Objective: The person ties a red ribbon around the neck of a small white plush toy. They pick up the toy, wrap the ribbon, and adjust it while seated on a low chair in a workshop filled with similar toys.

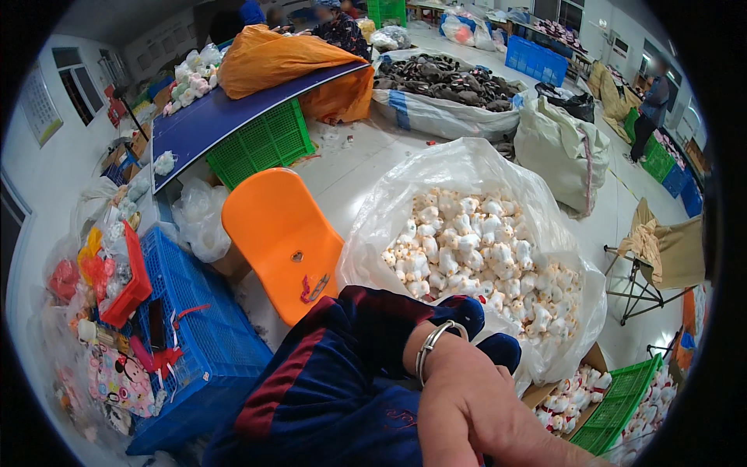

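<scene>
My left hand (482, 397) reaches in at the bottom, back of the hand up, with a silver bangle (426, 354) round the wrist. Its fingers bend together toward the lower right, and the picture's edge cuts off their tips. Whatever they hold is hidden. Dark blue velvety clothing (311, 381) with a dark red stripe lies around the arm. Beyond the hand stands a large clear plastic bag (373, 233), open at the top and full of small white plush toys (467, 241) with orange-tan parts. My right hand does not show.
An orange chair (268, 218) carries small metal and red items. Blue crates (210, 327) with a red tray (132, 276) stand left. At lower right are a green crate (630, 401) and a box of white-and-red toys (572, 397). A sack of dark plush pieces (443, 82) lies behind.
</scene>
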`<state>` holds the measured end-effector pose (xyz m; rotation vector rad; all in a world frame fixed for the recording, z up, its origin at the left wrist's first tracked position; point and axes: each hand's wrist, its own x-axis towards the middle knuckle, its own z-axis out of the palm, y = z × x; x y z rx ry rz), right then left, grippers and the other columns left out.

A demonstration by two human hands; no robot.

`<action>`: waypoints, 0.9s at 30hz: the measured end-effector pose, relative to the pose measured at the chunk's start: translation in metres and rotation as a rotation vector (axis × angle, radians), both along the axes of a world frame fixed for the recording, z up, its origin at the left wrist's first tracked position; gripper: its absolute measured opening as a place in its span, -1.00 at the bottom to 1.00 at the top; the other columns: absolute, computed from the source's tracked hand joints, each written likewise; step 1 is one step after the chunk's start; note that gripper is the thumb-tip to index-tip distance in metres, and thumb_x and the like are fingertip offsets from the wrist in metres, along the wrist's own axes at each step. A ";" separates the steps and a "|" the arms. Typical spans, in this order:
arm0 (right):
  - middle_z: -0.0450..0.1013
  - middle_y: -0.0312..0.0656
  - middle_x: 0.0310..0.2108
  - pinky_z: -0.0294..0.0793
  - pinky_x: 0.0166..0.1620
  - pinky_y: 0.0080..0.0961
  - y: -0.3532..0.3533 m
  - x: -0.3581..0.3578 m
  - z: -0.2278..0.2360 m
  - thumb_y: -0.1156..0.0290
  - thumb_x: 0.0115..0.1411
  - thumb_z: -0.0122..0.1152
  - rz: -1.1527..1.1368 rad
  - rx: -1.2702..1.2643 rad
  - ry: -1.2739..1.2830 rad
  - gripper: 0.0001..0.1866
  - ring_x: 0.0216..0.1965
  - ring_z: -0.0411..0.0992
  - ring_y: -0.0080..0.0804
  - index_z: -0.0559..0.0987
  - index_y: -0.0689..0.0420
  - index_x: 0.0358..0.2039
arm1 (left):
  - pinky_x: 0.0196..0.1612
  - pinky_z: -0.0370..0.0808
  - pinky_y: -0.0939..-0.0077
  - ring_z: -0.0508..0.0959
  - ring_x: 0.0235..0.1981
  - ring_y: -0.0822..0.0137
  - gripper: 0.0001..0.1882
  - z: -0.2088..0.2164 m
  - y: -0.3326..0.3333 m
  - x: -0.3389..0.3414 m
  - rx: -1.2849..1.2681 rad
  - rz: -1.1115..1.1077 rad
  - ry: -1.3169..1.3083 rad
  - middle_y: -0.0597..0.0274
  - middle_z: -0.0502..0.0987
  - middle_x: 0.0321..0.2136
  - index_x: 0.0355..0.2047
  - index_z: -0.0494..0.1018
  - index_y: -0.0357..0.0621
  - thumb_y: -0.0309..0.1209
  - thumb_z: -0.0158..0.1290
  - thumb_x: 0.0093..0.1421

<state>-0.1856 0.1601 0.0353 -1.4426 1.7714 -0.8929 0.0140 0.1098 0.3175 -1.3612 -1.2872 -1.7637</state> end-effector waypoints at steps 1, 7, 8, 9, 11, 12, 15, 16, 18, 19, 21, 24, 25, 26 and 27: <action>0.50 -0.17 -0.43 0.48 -0.28 -0.53 0.000 0.000 -0.003 0.46 0.11 0.34 -0.016 0.010 -0.020 -0.81 -0.43 0.46 -0.44 0.57 0.29 -0.32 | 0.02 0.42 0.34 0.39 0.11 0.04 -0.03 0.001 0.000 0.000 -0.003 -0.004 0.002 -0.26 0.26 0.18 0.28 0.00 -0.63 -0.10 0.19 0.16; 0.50 -0.19 -0.46 0.47 -0.29 -0.53 0.002 -0.003 -0.010 0.46 0.12 0.34 -0.045 0.033 -0.031 -0.83 -0.44 0.45 -0.48 0.57 0.27 -0.34 | -0.08 0.49 0.32 0.46 0.03 0.02 -0.19 0.002 -0.016 0.015 -0.033 -0.041 0.015 -0.23 0.31 0.13 0.26 0.06 -0.62 -0.19 0.09 0.24; 0.50 -0.19 -0.46 0.47 -0.29 -0.53 0.002 -0.003 -0.014 0.46 0.12 0.33 -0.044 0.031 -0.046 -0.83 -0.44 0.45 -0.48 0.57 0.27 -0.34 | -0.10 0.50 0.32 0.47 0.02 0.02 -0.21 0.008 -0.022 0.022 -0.062 -0.029 -0.022 -0.23 0.32 0.12 0.25 0.07 -0.62 -0.20 0.07 0.25; 0.50 -0.19 -0.47 0.47 -0.29 -0.53 0.000 -0.003 -0.017 0.46 0.13 0.32 -0.017 0.009 -0.060 -0.84 -0.44 0.45 -0.48 0.57 0.27 -0.34 | -0.15 0.52 0.33 0.50 -0.01 0.03 -0.29 0.014 -0.030 0.031 -0.087 0.025 -0.092 -0.18 0.37 0.08 0.23 0.14 -0.57 -0.25 0.05 0.24; 0.51 -0.19 -0.47 0.48 -0.29 -0.52 0.001 0.006 -0.002 0.46 0.13 0.32 -0.075 0.076 -0.116 -0.85 -0.43 0.46 -0.48 0.57 0.26 -0.35 | -0.18 0.54 0.33 0.51 -0.03 0.06 -0.38 0.021 -0.048 0.041 -0.144 0.201 -0.167 -0.09 0.42 0.03 0.21 0.23 -0.43 -0.32 0.02 0.19; 0.51 -0.19 -0.48 0.48 -0.29 -0.52 0.001 0.008 0.005 0.46 0.13 0.32 -0.110 0.111 -0.142 -0.85 -0.43 0.46 -0.47 0.58 0.26 -0.35 | -0.16 0.53 0.32 0.49 -0.01 0.07 -0.39 0.021 -0.056 0.042 -0.173 0.332 -0.175 -0.04 0.43 0.02 0.21 0.24 -0.36 -0.34 0.01 0.17; 0.52 -0.16 -0.48 0.49 -0.31 -0.49 -0.001 0.001 0.002 0.43 0.12 0.33 -0.098 0.060 -0.093 -0.84 -0.44 0.48 -0.46 0.59 0.26 -0.37 | -0.40 0.50 0.41 0.53 -0.27 0.15 -0.69 0.021 -0.071 0.054 -0.477 1.071 0.010 0.08 0.46 -0.27 -0.12 0.42 -0.24 -0.45 0.03 0.10; 0.52 -0.16 -0.48 0.49 -0.32 -0.48 -0.003 0.000 -0.003 0.42 0.12 0.33 -0.095 0.045 -0.085 -0.84 -0.44 0.49 -0.45 0.59 0.26 -0.37 | -0.51 0.46 0.46 0.52 -0.39 0.19 -0.81 0.034 -0.074 0.069 -0.620 1.244 0.042 0.12 0.44 -0.38 -0.25 0.45 -0.25 -0.44 0.04 0.12; 0.51 -0.12 -0.50 0.48 -0.35 -0.46 -0.004 -0.009 -0.009 0.40 0.13 0.33 -0.107 0.026 -0.052 -0.82 -0.46 0.49 -0.39 0.59 0.27 -0.40 | -0.62 0.34 0.53 0.44 -0.56 0.32 -0.85 0.057 -0.074 0.081 -0.758 1.353 -0.016 0.20 0.37 -0.50 -0.42 0.41 -0.26 -0.40 0.03 0.15; 0.51 -0.10 -0.49 0.48 -0.35 -0.45 -0.009 -0.004 -0.002 0.39 0.12 0.33 -0.072 -0.008 -0.028 -0.82 -0.46 0.50 -0.36 0.60 0.26 -0.41 | -0.62 0.34 0.55 0.42 -0.56 0.33 -0.86 0.065 -0.068 0.085 -0.825 1.405 -0.065 0.21 0.34 -0.51 -0.44 0.38 -0.27 -0.42 0.01 0.15; 0.51 -0.06 -0.49 0.49 -0.34 -0.40 -0.012 -0.006 -0.011 0.35 0.12 0.34 -0.076 0.097 -0.061 -0.80 -0.45 0.52 -0.26 0.60 0.25 -0.42 | -0.57 0.40 0.51 0.50 -0.49 0.27 -0.74 0.074 -0.053 0.092 -0.842 1.410 -0.220 0.14 0.45 -0.42 -0.26 0.44 -0.35 -0.40 0.06 0.09; 0.52 -0.04 -0.51 0.49 -0.34 -0.38 -0.019 -0.003 -0.012 0.30 0.13 0.33 -0.055 0.093 -0.007 -0.76 -0.46 0.52 -0.22 0.60 0.25 -0.43 | -0.66 0.28 0.61 0.40 -0.58 0.43 -0.75 0.072 -0.052 0.086 -0.948 1.516 -0.161 0.33 0.38 -0.57 -0.44 0.52 -0.24 -0.34 0.08 -0.12; 0.52 -0.03 -0.52 0.48 -0.35 -0.38 -0.018 -0.014 -0.042 0.29 0.13 0.33 -0.072 0.094 -0.055 -0.75 -0.48 0.52 -0.21 0.60 0.25 -0.45 | -0.65 0.29 0.59 0.41 -0.57 0.42 -0.77 0.072 -0.060 0.082 -0.964 1.482 -0.111 0.33 0.37 -0.56 -0.45 0.51 -0.23 -0.35 0.07 -0.12; 0.51 -0.03 -0.54 0.47 -0.36 -0.38 -0.018 -0.021 -0.054 0.29 0.13 0.33 -0.095 0.087 -0.025 -0.75 -0.48 0.51 -0.21 0.60 0.25 -0.46 | -0.65 0.31 0.56 0.42 -0.56 0.40 -0.79 0.068 -0.064 0.076 -0.973 1.459 -0.097 0.32 0.37 -0.56 -0.48 0.48 -0.21 -0.34 0.07 -0.11; 0.51 -0.03 -0.54 0.46 -0.37 -0.38 -0.020 -0.023 -0.077 0.30 0.13 0.32 -0.099 0.090 -0.105 -0.75 -0.49 0.51 -0.21 0.59 0.26 -0.45 | -0.65 0.34 0.53 0.43 -0.55 0.38 -0.81 0.067 -0.060 0.074 -0.996 1.463 -0.118 0.31 0.37 -0.56 -0.51 0.46 -0.19 -0.33 0.07 -0.09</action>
